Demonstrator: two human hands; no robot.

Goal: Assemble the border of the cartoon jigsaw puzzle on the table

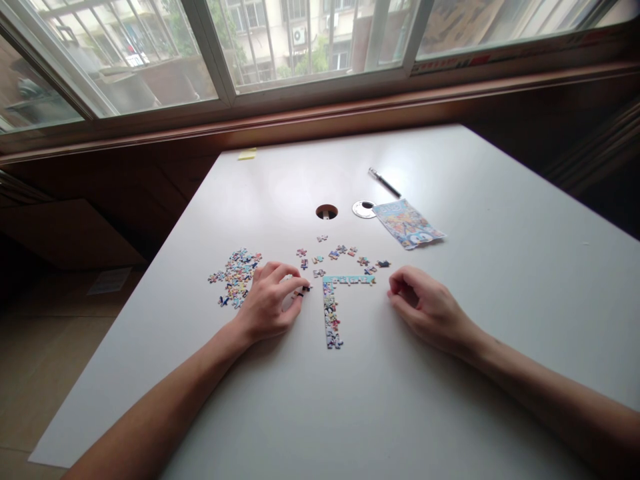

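My left hand (274,297) is beside the joined strip, its thumb and fingertips closed on a small dark puzzle piece (307,288). Part of that piece is hidden by the fingers. Joined puzzle pieces (330,313) form an upside-down L, with a light blue top row and a multicoloured column down the left. Just right of the top row, my right hand (425,303) rests on the table with its fingers curled in and nothing visible in them. Behind my left hand lies a heap of loose puzzle pieces (237,270), partly covered by it.
Several loose pieces (334,255) are scattered beyond the joined strip. A picture sheet (409,225) lies at the right, near a pen (385,183) and a round metal cover (361,210). The white table (280,413) has a round hole (327,212). Windows stand beyond.
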